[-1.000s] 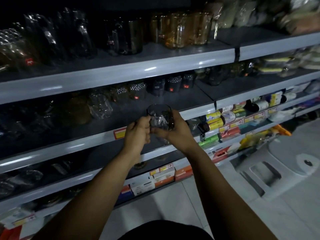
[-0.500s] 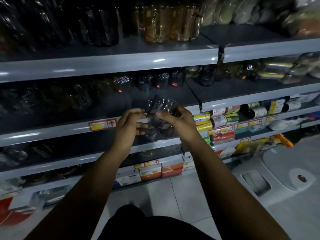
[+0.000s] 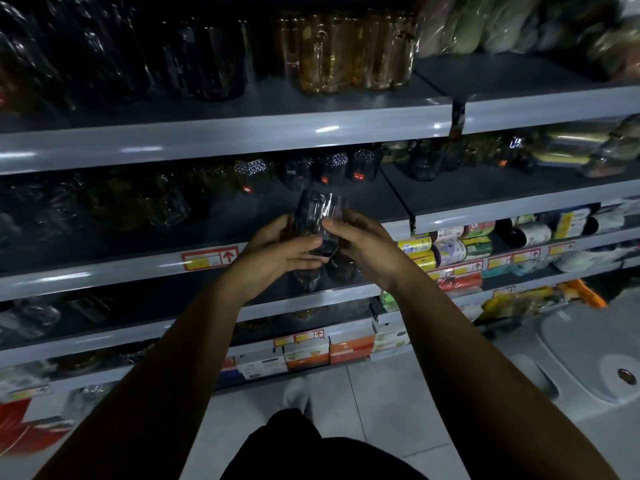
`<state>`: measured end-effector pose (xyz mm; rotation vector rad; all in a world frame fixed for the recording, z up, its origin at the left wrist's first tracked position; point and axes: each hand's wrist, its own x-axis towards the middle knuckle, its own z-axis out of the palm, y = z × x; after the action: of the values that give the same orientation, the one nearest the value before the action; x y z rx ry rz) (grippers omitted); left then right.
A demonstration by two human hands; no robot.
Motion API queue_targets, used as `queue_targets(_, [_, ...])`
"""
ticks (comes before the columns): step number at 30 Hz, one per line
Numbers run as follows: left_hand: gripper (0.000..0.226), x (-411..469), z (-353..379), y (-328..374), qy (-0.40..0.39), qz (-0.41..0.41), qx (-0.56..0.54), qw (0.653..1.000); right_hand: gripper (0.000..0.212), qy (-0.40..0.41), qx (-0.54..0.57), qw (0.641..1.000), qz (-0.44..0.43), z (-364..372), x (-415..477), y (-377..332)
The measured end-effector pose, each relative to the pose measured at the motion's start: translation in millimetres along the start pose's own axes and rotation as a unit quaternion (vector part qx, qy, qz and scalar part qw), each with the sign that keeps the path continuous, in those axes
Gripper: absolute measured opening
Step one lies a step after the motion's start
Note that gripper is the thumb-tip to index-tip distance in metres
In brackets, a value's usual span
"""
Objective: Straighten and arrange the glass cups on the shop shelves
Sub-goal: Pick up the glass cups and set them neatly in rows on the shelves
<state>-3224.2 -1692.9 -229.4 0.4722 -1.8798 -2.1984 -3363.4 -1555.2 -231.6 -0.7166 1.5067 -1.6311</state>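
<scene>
A dark smoky glass cup [image 3: 320, 213] is held in the air in front of the second shelf [image 3: 114, 268], tilted with its rim up and away. My left hand [image 3: 273, 252] grips its lower left side. My right hand [image 3: 363, 247] holds the right side, thumb across the front. More dark glass cups [image 3: 332, 166] with red stickers stand in a row at the back of that shelf. Clear cups [image 3: 169, 209] stand to the left. Amber glass mugs [image 3: 349, 50] fill the top shelf.
Tins and rolled goods [image 3: 460, 244] lie on the lower right shelves. Boxed items [image 3: 304, 355] sit on the bottom shelf. White plastic basins [image 3: 595, 344] stand on the tiled floor at the right. My shoe [image 3: 296, 393] is near the shelf base.
The cup has tipped from upright with its opening toward me to a tilted pose. My left hand has shifted under its lower side. The camera has swung slightly left and up.
</scene>
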Motion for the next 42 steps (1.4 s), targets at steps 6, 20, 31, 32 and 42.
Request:
queue_targets(6, [0.082,49.0,-15.9,-19.6,0.204,0.043,0.088,0.974,0.018,0.140,-0.026,0.989,-0.048,5.1,42.8,-3.9])
queue_targets(20, [0.069,137.7,-70.6,-51.9,0.217,0.104,0.301,0.923,0.052,0.145,-0.182,0.970,-0.068,-1.0,144.7,30.0])
queue_targets(31, [0.073,160.7,-57.3,-44.8,0.248,0.074,0.244,0.935,0.052,0.183,-0.226,0.956,-0.040,-9.6,154.5,25.7])
queue_targets(32, [0.076,157.7,-53.2,-42.5,0.255,0.066,0.245,0.933,0.049,0.187,-0.227,0.955,-0.041,-12.6,151.2,24.9])
queue_targets(42, [0.045,121.5,7.2,-32.7,0.292,0.141,0.315,0.892,0.024,0.257,-0.249,0.932,-0.062,-68.5,81.8,9.2])
